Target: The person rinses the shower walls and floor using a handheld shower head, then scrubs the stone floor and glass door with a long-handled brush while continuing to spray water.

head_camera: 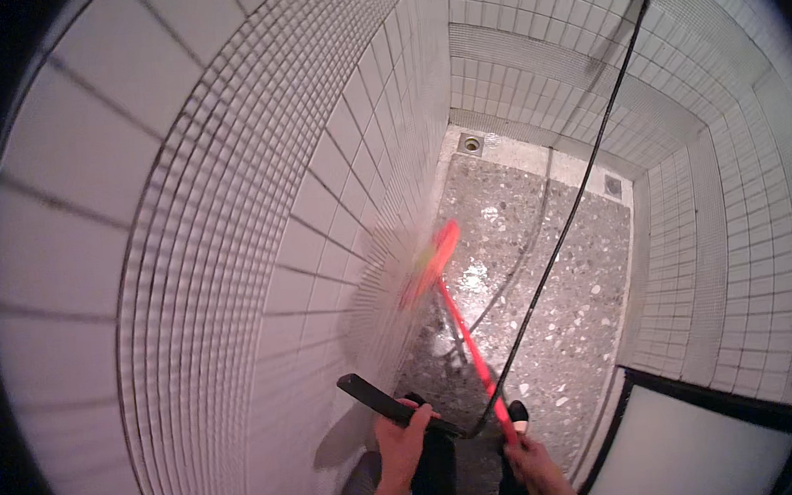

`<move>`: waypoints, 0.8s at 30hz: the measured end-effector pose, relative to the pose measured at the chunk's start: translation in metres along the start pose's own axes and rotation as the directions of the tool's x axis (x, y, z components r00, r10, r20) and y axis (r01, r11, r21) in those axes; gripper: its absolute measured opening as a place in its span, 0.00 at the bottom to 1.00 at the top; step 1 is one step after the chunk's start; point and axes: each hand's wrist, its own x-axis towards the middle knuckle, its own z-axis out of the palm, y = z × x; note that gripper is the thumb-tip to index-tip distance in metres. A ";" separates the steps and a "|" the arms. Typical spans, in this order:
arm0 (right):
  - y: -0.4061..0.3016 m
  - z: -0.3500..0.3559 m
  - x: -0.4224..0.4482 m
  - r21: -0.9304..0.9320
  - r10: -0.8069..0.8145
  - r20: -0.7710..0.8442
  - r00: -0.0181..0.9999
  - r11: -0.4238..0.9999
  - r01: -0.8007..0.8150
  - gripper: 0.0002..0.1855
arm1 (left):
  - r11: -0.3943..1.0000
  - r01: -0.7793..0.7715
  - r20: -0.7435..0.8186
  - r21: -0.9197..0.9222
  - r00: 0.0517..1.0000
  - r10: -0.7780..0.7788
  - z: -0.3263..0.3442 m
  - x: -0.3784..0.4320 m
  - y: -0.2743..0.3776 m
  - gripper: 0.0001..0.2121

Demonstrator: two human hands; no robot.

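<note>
My left hand (403, 439) is closed around a black handheld shower head (380, 399), whose dark hose (568, 223) runs up to a fitting on the far wall. In my right hand (535, 463) is the red pole (473, 346) of a scrubbing brush. Its blurred red brush head (438, 254), with yellowish-green bristles, lies against the base of the left tiled wall. The hose crosses the pole just ahead of my right hand.
White tiled walls (298, 248) enclose a wet terrazzo floor (555, 319). An uncovered round drain (471, 144) and a square grate (612, 186) sit at the far edge. A grey cylinder (357, 491) is beside my left forearm; a black-framed pale panel (690, 444) stands at lower right.
</note>
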 end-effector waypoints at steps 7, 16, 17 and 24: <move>-0.195 0.058 0.186 -0.141 -0.239 -0.242 0.941 0.968 0.209 0.11 | 0.998 -0.042 0.082 0.044 0.996 0.038 0.015 0.067 0.050 0.05; -0.005 0.054 -0.062 0.325 0.293 -0.077 0.953 0.911 -0.254 0.10 | 0.959 -0.154 0.141 0.239 0.982 0.122 0.009 0.100 0.038 0.08; -0.013 0.055 -0.050 0.330 0.278 -0.071 0.958 0.913 -0.241 0.10 | 0.953 -0.149 0.127 0.264 0.985 0.118 0.007 0.101 0.035 0.08; -0.062 0.005 0.048 0.169 0.026 -0.120 0.992 0.986 -0.006 0.14 | 0.897 -0.125 0.198 0.424 0.979 0.043 0.017 0.096 0.018 0.12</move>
